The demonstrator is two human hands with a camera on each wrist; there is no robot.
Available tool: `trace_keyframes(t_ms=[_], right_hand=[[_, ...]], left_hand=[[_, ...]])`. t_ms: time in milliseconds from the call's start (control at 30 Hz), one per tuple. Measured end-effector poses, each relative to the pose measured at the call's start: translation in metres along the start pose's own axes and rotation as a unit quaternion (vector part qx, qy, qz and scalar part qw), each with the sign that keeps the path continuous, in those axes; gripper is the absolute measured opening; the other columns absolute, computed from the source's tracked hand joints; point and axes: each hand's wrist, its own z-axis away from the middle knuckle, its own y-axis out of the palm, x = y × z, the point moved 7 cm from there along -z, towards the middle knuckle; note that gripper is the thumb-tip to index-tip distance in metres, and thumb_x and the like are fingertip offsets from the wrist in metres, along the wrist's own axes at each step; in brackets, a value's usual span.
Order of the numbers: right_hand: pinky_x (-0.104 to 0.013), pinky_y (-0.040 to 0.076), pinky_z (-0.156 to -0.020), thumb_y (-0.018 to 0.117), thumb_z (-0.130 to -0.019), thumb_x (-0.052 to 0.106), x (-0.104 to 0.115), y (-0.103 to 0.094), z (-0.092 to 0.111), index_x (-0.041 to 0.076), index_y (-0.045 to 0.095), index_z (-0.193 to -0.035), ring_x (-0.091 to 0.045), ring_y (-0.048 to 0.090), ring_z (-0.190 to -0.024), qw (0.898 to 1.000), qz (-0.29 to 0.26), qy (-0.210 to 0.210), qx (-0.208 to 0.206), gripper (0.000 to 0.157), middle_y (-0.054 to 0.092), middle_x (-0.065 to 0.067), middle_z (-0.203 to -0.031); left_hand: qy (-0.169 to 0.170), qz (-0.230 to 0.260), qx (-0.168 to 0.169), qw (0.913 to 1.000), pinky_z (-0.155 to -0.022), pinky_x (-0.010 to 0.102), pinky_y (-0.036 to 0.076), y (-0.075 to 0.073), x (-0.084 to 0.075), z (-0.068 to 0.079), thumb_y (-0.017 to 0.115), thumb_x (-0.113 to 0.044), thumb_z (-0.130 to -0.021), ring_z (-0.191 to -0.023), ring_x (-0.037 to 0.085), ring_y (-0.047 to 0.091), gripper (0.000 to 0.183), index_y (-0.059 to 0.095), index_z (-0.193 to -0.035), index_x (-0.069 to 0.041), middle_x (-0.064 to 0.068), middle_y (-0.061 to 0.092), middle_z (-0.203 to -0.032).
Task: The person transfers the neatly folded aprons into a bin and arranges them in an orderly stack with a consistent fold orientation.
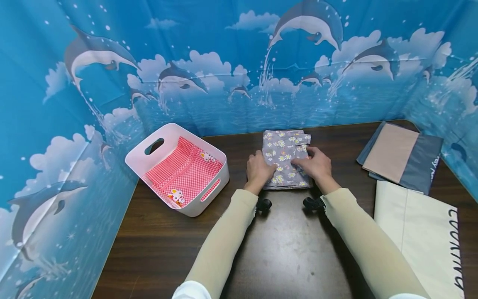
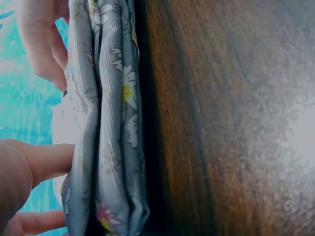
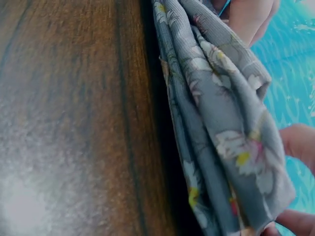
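Note:
A folded grey cloth (image 1: 284, 160) with a white and yellow daisy print lies flat near the back of the table. My left hand (image 1: 259, 168) grips its left edge, thumb on the top face and fingers bent at the side. At the opposite edge, my right hand (image 1: 315, 166) holds the cloth by a loose upper flap, its thumb also on top. Seen from the left wrist, the front of the cloth (image 2: 110, 123) shows several stacked layers. The layers of the cloth (image 3: 221, 118) fan apart more toward the right hand in the right wrist view.
Left of the hands stands a white plastic basket (image 1: 222, 176) with a folded red gingham cloth (image 1: 186, 170) inside, bearing rabbit pictures. At the right lie a folded dark grey and beige cloth (image 1: 396, 151) and a cream cloth (image 1: 410, 232) with black lettering. A dolphin-print curtain (image 1: 224, 37) surrounds the table.

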Motion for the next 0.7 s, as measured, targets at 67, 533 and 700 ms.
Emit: trace_keyframes(t_ms=[67, 533, 700], right_hand=[[-0.057, 0.05, -0.111, 0.078, -0.091, 0.046, -0.001, 0.001, 0.0, 0.007, 0.035, -0.167, -0.041, 0.055, -0.137, 1.0, -0.006, 0.004, 0.009, 0.096, 0.058, -0.024, -0.151], [-0.063, 0.041, -0.12, 0.078, -0.089, 0.042, -0.007, 0.006, 0.002, 0.017, 0.022, -0.173, -0.047, 0.035, -0.154, 0.999, -0.009, -0.028, 0.031, 0.104, 0.04, -0.025, -0.168], [-0.06, 0.047, -0.112, 0.078, -0.088, 0.041, -0.007, 0.004, 0.002, 0.025, 0.011, -0.175, -0.043, 0.05, -0.141, 0.998, -0.031, -0.034, 0.034, 0.111, 0.045, -0.026, -0.162]], left_hand=[[0.003, 0.011, -0.004, 0.9999, -0.097, 0.051, 0.058, 0.002, 0.003, -0.002, 0.086, -0.037, -0.09, -0.122, 0.038, 0.066, 0.064, 0.062, -0.139, -0.002, 0.02, 0.067, -0.13], [0.047, 0.112, 0.032, 0.9921, -0.109, 0.049, 0.052, -0.006, -0.004, 0.005, 0.077, -0.022, -0.096, -0.132, 0.035, 0.059, 0.059, 0.053, -0.147, -0.003, 0.019, 0.061, -0.143], [0.029, 0.169, 0.04, 0.9844, -0.108, 0.051, 0.052, -0.008, -0.001, 0.009, 0.078, -0.02, -0.096, -0.133, 0.036, 0.058, 0.074, 0.044, -0.161, -0.011, 0.02, 0.06, -0.144]])
